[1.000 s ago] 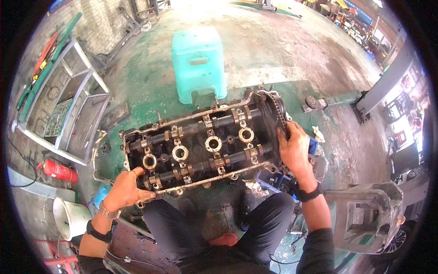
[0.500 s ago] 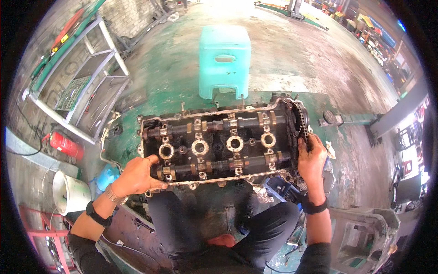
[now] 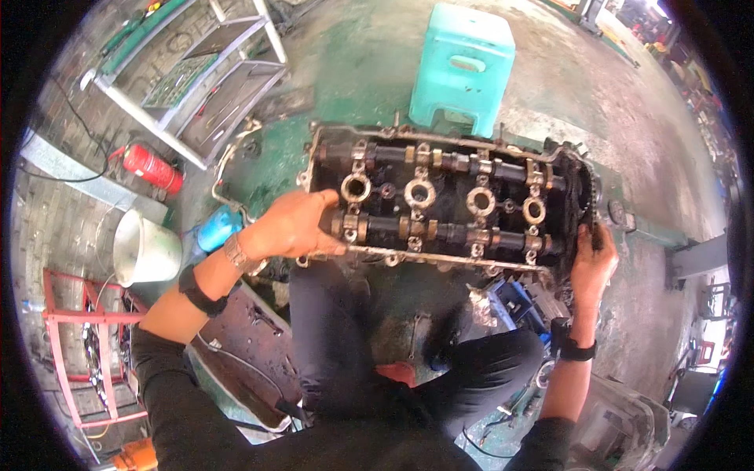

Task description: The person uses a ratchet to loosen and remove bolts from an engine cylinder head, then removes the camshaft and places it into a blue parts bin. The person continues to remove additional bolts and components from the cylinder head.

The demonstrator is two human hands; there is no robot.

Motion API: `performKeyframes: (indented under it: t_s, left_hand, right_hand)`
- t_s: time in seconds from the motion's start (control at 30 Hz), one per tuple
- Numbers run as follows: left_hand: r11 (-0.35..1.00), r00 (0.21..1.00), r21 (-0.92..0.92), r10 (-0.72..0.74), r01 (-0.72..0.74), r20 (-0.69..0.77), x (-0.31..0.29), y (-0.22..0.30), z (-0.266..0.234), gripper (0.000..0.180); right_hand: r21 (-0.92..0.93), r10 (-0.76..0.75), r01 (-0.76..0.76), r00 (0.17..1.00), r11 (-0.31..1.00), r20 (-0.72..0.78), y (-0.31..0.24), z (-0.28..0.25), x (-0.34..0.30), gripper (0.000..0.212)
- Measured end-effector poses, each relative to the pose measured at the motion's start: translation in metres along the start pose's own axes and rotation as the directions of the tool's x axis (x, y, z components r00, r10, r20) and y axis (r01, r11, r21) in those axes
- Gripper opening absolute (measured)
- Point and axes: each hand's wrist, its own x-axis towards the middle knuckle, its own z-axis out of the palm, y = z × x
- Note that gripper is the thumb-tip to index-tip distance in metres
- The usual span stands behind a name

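Observation:
An oily engine cylinder head [image 3: 449, 193], with two camshafts and a row of round ports, is held level above my thighs. My left hand [image 3: 302, 224] is closed on its left end, thumb over the near rim corner and fingers reaching inside the edge. At the opposite end my right hand [image 3: 593, 263] grips beside the dark timing chain [image 3: 586, 192], its fingers partly hidden by the metal. The underside of the cylinder head is out of sight.
A turquoise stool [image 3: 462, 71] stands just beyond the cylinder head. To the left are a metal shelf cart [image 3: 169, 118], a red fire extinguisher [image 3: 151, 169], a white bucket [image 3: 149, 250] and a red metal rack [image 3: 82, 318]. A blue tray [image 3: 514, 302] lies near my right knee.
My view has swung left and down, so the stool and cart sit higher and farther right. The cylinder head also appears farther up and right, still between both hands.

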Motion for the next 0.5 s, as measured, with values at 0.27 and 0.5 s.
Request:
performKeyframes:
  t_s: [0.27, 0.5]
  left_hand:
    - [0.999, 0.997, -0.009, 0.052, -0.053, -0.053, -0.002, 0.002, -0.001, 0.065]
    - [0.994, 0.996, -0.082, 0.069, -0.074, -0.064, 0.000, -0.002, 0.006, 0.062]
  right_hand:
    - [0.031, -0.019, 0.018, 1.000, 0.999, 0.020, 0.001, 0.000, 0.001, 0.025]
    - [-0.023, 0.106, -0.105, 0.994, 0.994, 0.039, 0.015, 0.003, 0.002, 0.030]
